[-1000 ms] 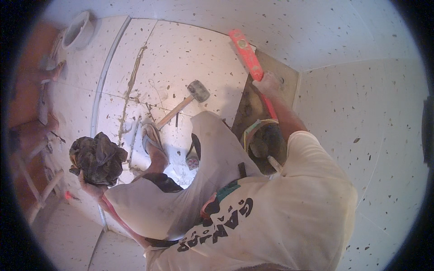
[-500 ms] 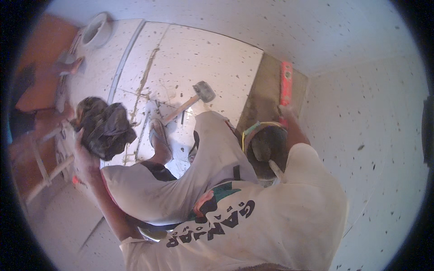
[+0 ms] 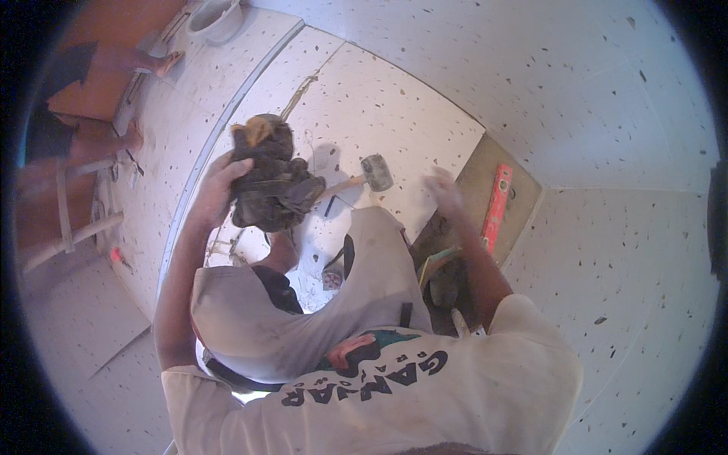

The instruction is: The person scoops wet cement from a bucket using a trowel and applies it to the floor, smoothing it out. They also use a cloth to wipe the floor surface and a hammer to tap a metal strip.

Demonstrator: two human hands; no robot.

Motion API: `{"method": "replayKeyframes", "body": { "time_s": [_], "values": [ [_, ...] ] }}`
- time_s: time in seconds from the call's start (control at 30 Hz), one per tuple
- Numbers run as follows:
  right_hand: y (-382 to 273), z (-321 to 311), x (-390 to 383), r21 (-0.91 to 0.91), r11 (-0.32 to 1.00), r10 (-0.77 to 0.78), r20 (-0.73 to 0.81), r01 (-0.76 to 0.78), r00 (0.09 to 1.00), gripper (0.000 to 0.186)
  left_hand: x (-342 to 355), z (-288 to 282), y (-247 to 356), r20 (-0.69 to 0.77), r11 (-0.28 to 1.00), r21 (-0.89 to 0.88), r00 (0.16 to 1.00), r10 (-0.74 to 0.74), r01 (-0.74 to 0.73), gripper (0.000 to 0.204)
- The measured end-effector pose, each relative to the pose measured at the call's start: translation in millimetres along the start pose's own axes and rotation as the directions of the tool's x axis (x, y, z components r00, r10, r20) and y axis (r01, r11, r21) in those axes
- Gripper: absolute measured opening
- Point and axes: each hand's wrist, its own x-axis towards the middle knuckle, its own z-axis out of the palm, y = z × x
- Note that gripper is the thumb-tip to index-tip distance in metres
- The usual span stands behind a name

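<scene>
A bunched dark cloth [image 3: 273,186], brownish with a tan patch on top, is gripped in my left hand [image 3: 220,189]; the thumb lies against its side. It hangs over the speckled white tiles. My right hand [image 3: 449,196] is raised near the tile edge and smeared by motion, so its fingers do not read clearly. Beside it, a red spirit level [image 3: 497,208] lies on the bare brown strip along the wall. A rubber mallet [image 3: 377,173] with a wooden handle rests on the tiles, its handle partly behind the cloth. Under my right forearm sits a dark bucket [image 3: 442,284].
At the far left stands a grey basin [image 3: 218,24]. Another person's legs [image 3: 95,144] are at the left, near a wooden frame [image 3: 72,235]. White speckled walls [image 3: 607,250] rise at the right and back. A small red object [image 3: 116,255] lies on the left floor.
My left hand has brought the cloth inward from the left, over the tiles. The right hand has come off the spirit level and moved left of it. The view has shifted too.
</scene>
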Motion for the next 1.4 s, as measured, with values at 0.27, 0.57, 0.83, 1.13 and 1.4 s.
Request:
{"method": "replayKeyframes", "body": {
  "time_s": [0.27,0.57,0.83,1.13,1.4],
  "values": [
    [-233,159,-16,0.744,0.662,-0.330,0.398,-0.091,0.856,0.046,46,20,-30,0.301,0.988,0.149,0.953,-0.015,-0.031,0.064],
    [-241,81,134,0.472,0.841,-0.299,-0.002,0.264,0.954,0.032,4,-118,-133,-0.110,0.990,-0.114,0.989,-0.097,0.085,0.072],
    [-266,74,373,-0.246,0.917,-0.376,-0.264,0.315,0.888,0.066,-138,-131,-333,-0.277,0.754,-0.454,0.728,-0.627,0.475,0.051],
    [-256,213,428,-0.903,0.423,-0.574,-0.204,0.074,0.793,0.079,65,-29,-294,-0.575,0.951,-0.291,0.776,-0.259,0.102,0.049],
    [-253,389,240,-0.732,0.368,-0.597,0.288,0.574,0.749,0.045,70,-25,-257,-0.470,0.746,-0.665,0.791,-0.392,-0.026,0.045]
  ]
}}
